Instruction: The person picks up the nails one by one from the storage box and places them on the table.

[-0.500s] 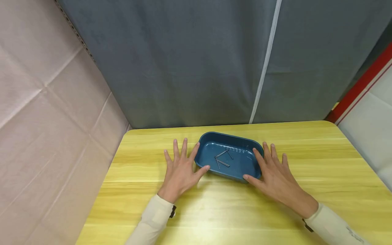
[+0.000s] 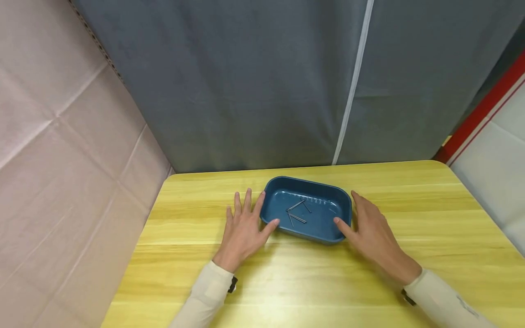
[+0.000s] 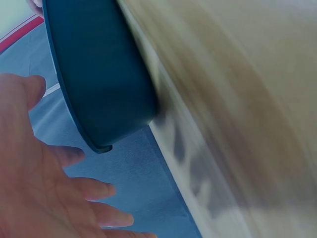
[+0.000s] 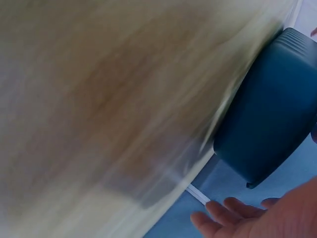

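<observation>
A dark blue plastic dish (image 2: 305, 233), rounded at the corners, sits on the table with several thin metal nails (image 2: 298, 219) lying loose on its floor. My left hand (image 2: 242, 232) is at its left end, fingers spread, index finger and thumb beside the rim. Seen from the left wrist, the palm faces the dish wall (image 3: 99, 64) with a gap between. At the other end, my right hand (image 2: 375, 237) has its thumb overlapping the rim in the head view. The right wrist view shows its fingers (image 4: 233, 213) loosely bent, apart from the dish.
The yellow wood-grain table (image 2: 287, 282) ends at a grey curtain (image 2: 246, 91) just behind the dish. A pale pink panel (image 2: 61, 182) stands on the left. White sheeting with a red band (image 2: 471, 123) is on the right.
My right hand's fingers have drawn together and moved off the rim to the outside of the dish's right end. The left hand and the dish stay nearly where they were.
</observation>
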### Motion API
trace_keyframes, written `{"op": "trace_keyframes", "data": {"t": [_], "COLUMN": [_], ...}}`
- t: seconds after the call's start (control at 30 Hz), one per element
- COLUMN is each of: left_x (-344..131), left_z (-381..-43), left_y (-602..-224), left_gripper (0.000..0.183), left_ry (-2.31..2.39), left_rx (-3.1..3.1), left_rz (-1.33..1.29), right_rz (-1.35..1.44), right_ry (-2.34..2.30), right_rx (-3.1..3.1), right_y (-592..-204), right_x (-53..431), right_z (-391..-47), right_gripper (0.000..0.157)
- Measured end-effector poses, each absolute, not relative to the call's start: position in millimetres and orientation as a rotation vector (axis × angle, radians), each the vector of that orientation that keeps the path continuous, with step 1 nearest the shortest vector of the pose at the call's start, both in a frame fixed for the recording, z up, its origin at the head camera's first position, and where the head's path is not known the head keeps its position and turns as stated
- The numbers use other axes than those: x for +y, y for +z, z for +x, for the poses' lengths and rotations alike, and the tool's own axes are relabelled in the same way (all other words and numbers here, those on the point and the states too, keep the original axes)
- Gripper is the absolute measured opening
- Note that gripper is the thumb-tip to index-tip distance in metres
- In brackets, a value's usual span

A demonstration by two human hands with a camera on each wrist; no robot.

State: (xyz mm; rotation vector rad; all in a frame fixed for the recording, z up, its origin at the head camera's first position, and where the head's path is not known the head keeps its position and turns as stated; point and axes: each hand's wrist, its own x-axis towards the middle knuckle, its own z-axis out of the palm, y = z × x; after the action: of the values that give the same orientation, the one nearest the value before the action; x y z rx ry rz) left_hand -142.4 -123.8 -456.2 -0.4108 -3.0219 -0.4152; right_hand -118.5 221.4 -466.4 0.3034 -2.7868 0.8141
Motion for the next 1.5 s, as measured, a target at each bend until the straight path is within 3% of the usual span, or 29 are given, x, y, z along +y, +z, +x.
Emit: {"op": "trace_keyframes", "data": {"t": [0.6,1.5], "left_x": [-119.4,-108.4], "left_z": [-146.3,-147.7], "left_y": [-470.9,-479.2], "left_gripper": [0.082,0.083], "left_ry": [-0.888,-1.405], "left_rx": [-2.949,-2.765], "left_rz": [-0.344,-0.366], "right_rz": [0.235,0.392], "right_ry": [0.923,0.829], "right_rx": [-2.813,-2.610], "right_y": [-469.1,-464.8], "right_x": [216.3,201.2], "right_z": [-118.9,-124.1], "right_gripper": [0.081,0.044]}}
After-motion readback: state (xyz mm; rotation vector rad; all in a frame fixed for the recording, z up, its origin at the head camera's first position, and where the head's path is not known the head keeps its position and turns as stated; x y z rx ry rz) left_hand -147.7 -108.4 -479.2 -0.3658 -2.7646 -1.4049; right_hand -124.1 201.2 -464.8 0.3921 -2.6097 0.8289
